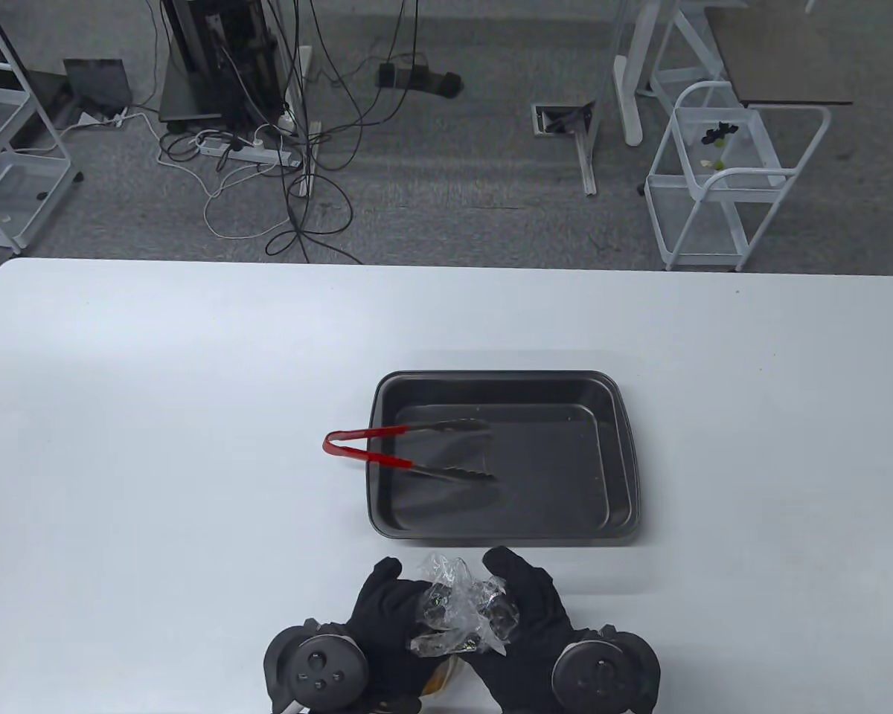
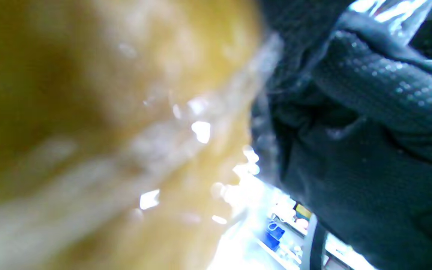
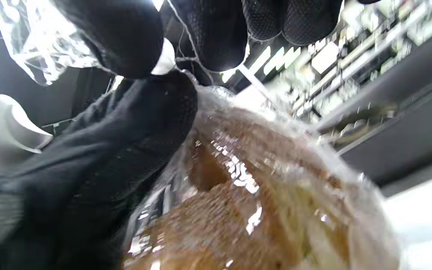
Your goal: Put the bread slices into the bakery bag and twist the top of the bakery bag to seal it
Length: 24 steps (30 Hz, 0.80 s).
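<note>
The bakery bag (image 1: 458, 606) is a clear plastic bag held above the near edge of the table (image 1: 156, 416), between the two gloved hands, with its crumpled top gathered into a bunch that sticks up between them. The bread slices (image 3: 261, 210) are already inside it: the right wrist view shows brown crust pressed against the glossy film, and the left wrist view shows the same golden mass close up (heavily blurred). From the table view only a small brown patch of the load shows below the gathered plastic. The left hand (image 1: 391, 625) grips the bag's neck from the left, fingers curled round the plastic. The right hand (image 1: 525, 617) grips it from the right, fingers likewise curled; in the right wrist view its fingertips (image 3: 216, 37) pinch the film just above the bread. The two hands touch or nearly touch at the neck. A round tracker sits on the back of each hand. Just beyond the hands, a dark baking tray (image 1: 625, 461) lies on the table. Red-handled tongs (image 1: 402, 450) rest across the tray's left rim, handles outside, metal tips inside and spread apart.
</note>
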Available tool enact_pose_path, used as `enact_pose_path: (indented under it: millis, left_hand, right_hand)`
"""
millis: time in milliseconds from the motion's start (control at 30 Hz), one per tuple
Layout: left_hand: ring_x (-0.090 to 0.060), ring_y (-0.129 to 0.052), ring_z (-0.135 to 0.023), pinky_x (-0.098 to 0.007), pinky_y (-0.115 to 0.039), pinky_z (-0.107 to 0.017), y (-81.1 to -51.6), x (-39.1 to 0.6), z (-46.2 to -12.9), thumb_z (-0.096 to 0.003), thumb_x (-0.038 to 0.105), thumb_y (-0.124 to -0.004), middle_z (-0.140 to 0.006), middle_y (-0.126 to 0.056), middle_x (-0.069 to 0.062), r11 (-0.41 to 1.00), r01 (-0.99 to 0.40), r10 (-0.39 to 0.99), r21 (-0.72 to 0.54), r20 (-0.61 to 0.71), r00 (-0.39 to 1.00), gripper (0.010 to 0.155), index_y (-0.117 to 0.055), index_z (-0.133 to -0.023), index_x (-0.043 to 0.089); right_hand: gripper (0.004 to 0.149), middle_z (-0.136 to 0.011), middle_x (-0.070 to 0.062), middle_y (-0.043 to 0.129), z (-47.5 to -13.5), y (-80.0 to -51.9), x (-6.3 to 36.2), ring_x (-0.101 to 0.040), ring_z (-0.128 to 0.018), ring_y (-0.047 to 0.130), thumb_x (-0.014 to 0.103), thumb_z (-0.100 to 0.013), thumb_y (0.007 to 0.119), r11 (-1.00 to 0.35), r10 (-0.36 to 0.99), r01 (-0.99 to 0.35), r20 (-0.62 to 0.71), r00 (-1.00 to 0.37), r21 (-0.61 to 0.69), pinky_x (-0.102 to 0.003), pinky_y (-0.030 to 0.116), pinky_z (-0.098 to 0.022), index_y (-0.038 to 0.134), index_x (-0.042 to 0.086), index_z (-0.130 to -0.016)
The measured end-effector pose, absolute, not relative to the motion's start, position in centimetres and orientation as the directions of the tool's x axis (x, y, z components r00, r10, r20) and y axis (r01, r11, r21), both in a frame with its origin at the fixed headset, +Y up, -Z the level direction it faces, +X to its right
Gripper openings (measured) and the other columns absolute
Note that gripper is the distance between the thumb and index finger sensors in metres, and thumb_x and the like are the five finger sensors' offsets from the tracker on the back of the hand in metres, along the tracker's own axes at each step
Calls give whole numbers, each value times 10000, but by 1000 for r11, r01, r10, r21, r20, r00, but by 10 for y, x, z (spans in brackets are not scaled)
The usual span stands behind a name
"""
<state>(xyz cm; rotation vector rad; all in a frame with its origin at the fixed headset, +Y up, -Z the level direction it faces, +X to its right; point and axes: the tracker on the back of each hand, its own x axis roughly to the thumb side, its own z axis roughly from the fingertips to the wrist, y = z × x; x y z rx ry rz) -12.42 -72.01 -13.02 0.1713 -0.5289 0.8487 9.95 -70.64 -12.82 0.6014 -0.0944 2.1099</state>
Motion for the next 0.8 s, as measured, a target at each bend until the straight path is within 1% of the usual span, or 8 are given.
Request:
enact_pose_path:
  millis: [100,233,333,433,467,567,667,800]
  left_hand:
    - [-218,-991,-721,-663,-519,-808,-717,-122,-129,-432,442,-957,-837,-925,-13,674,-736,646,-54,525,553,517,-789,-894,281]
    - [-178,-1061,-652,-624,-603,-805,-710,-119,-124,-409,447,-977,-785,-990,-11,720,-692,568,41,538,623,515,-834,-871,269]
    - [-174,-1071,-639,-616,-618,-803,-710,-120,-126,-403,448,-980,-776,-1001,-9,686,-727,615,6,529,585,517,-838,-866,268]
    - [-170,-1066,-644,-622,-611,-801,-714,-123,-135,-395,450,-971,-779,-999,-2,581,-802,745,-139,488,455,519,-832,-867,282]
    - [-171,-1063,-647,-627,-605,-799,-718,-125,-139,-396,448,-963,-782,-996,-3,530,-823,793,-204,463,396,520,-829,-869,281]
    - [-195,-1039,-666,-648,-568,-799,-730,-128,-150,-410,442,-935,-800,-978,-14,332,-858,916,-392,351,194,517,-819,-883,266]
    - [-204,-995,-706,-658,-531,-806,-738,-129,-154,-430,435,-904,-834,-938,-13,226,-838,953,-497,292,84,514,-789,-906,277]
    - [-207,-973,-722,-660,-515,-809,-742,-130,-155,-439,426,-874,-851,-915,-11,226,-827,954,-515,287,82,514,-771,-922,282]
  right_hand:
    - [545,-1079,-357,427,-140,-716,104,-644,-924,490,298,-470,876,-428,875,-851,376,-306,304,-771,360,-628,746,-62,-858]
    - [500,-1089,-352,411,-144,-717,105,-637,-946,462,246,-457,868,-413,874,-852,404,-271,323,-773,341,-634,759,-76,-823]
    - [482,-1085,-346,444,-145,-716,104,-624,-949,495,223,-438,853,-412,855,-862,451,-255,294,-766,368,-638,770,-99,-788]
    - [468,-1099,-318,418,-145,-715,104,-597,-974,475,195,-448,821,-433,774,-851,606,-182,298,-753,345,-666,733,-119,-784]
    - [467,-1093,-322,437,-143,-712,103,-593,-970,493,179,-441,820,-462,717,-850,671,-190,253,-752,351,-666,735,-136,-776]
    - [474,-1086,-312,455,-134,-704,100,-574,-962,539,206,-433,806,-594,535,-801,778,-328,71,-736,396,-669,739,-114,-775]
    - [481,-1093,-312,426,-128,-701,96,-573,-972,517,210,-444,800,-615,511,-787,785,-350,50,-733,378,-681,717,-121,-784]
    - [486,-1083,-323,439,-130,-705,95,-583,-958,532,225,-450,803,-604,550,-794,757,-353,69,-742,389,-667,715,-113,-789]
